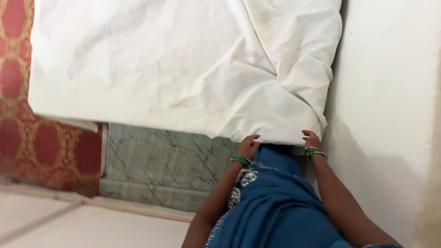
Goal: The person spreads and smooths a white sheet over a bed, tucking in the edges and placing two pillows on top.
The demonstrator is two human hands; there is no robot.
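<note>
A wide white bed sheet (183, 69) covers a mattress, creased and bunched near its lower right corner. My left hand (248, 146) grips the sheet's near edge with curled fingers. My right hand (311, 138) holds the same edge at the corner, close to the wall. Green bangles sit on both wrists. Between my arms hangs blue patterned cloth (275, 202) that I am wearing.
A plain cream wall (386, 115) runs along the right side, tight against the bed. Below the sheet a grey-green marbled bed side (156, 165) shows. Red and gold patterned fabric (27, 128) lies at the left. Pale floor (92, 225) is at the bottom left.
</note>
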